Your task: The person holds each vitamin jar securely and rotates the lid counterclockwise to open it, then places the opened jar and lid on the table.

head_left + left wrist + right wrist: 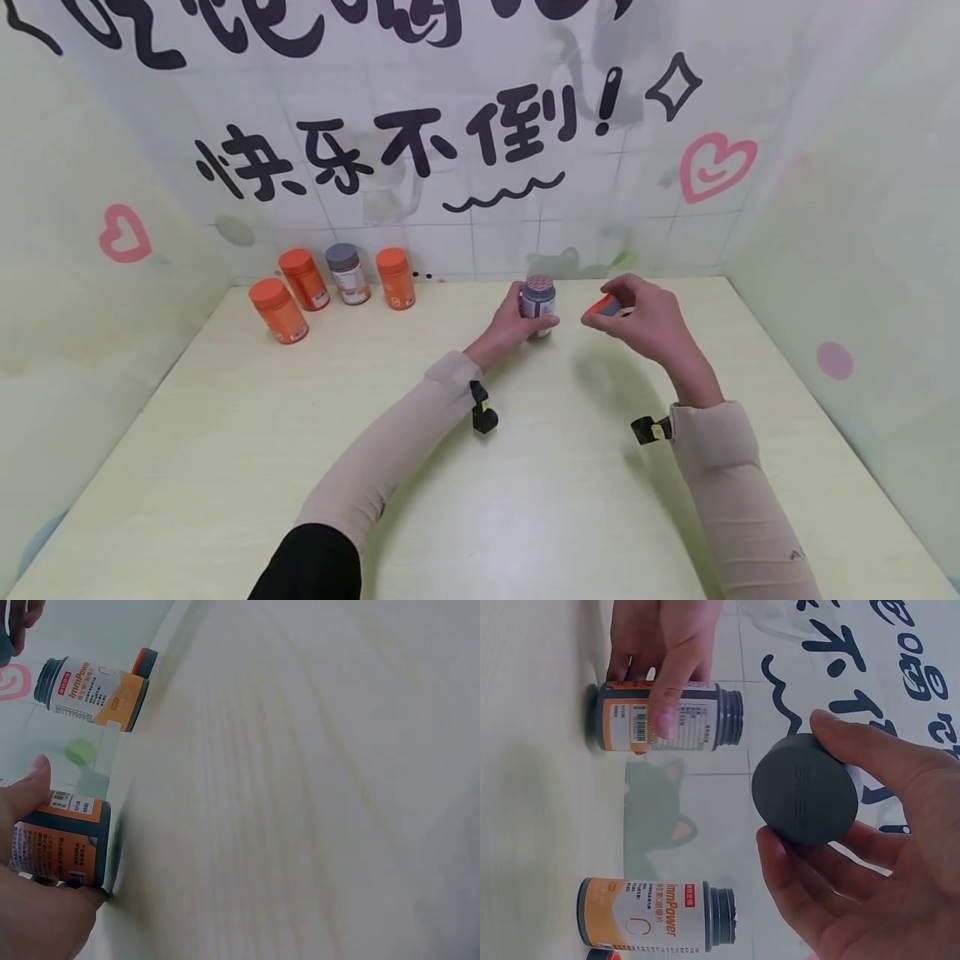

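Note:
My left hand [517,321] grips an uncapped dark-necked bottle [539,289] with an orange and white label, its base close to the table. Patterned material shows on its top in the head view. Raised to the right, my right hand [647,317] pinches a grey cap [805,789] between thumb and fingers. The cap's smooth face is turned to the right wrist camera, and orange shows on its other side in the head view. A second uncapped bottle [656,915], white and orange, stands near the wall; my right hand mostly hides it from the head camera.
Beside the second bottle lies a small dark and red-orange piece [145,663], like a cap. At the back left of the table [480,517] stand several capped bottles: orange ones [279,311] and one with a grey lid [348,273]. A printed wall [420,200] bounds the back.

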A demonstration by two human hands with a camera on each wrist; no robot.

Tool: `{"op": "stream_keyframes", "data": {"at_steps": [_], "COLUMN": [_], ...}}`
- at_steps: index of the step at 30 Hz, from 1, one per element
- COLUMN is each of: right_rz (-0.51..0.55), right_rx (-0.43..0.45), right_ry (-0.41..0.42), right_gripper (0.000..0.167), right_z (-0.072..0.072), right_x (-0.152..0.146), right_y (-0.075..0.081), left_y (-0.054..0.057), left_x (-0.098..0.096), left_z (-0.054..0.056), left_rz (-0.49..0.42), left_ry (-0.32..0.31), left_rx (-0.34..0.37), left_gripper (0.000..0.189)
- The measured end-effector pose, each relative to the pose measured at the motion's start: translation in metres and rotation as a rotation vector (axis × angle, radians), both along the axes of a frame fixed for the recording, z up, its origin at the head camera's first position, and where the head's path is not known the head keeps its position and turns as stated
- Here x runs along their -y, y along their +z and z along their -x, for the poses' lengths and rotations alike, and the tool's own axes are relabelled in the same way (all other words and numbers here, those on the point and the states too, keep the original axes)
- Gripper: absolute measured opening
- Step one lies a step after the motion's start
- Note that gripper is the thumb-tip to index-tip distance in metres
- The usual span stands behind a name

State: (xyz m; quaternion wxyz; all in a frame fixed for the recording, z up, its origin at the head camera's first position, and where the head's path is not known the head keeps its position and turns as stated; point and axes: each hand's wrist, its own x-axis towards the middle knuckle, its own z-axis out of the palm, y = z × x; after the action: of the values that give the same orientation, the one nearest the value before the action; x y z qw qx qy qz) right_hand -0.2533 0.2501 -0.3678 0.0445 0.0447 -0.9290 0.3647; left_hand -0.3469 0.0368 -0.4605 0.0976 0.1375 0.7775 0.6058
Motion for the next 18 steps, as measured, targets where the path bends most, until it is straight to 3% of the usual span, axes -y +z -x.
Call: {"op": "stream_keyframes", "data": {"at_steps": [7, 18], "right_rz": [0.05, 0.07], "right_rx": [-0.029, -0.027], "right_ry": [-0.024, -0.059], "right_gripper": [0.051, 0.051], "right_z": [-0.0002, 0.0006], "right_x": [0.0038, 0.0043], "right_y": [-0.0016, -0.0034], "left_y": [-0.0063, -0.0053], "left_x": [0.0041, -0.0024], "left_z": [0.0009, 0.0046], "left_rz": [0.051, 0.11], "left_ry": [0.035, 0.062], "left_rx": [0.0, 0.005], "left_gripper": [0.069, 0.077]}}
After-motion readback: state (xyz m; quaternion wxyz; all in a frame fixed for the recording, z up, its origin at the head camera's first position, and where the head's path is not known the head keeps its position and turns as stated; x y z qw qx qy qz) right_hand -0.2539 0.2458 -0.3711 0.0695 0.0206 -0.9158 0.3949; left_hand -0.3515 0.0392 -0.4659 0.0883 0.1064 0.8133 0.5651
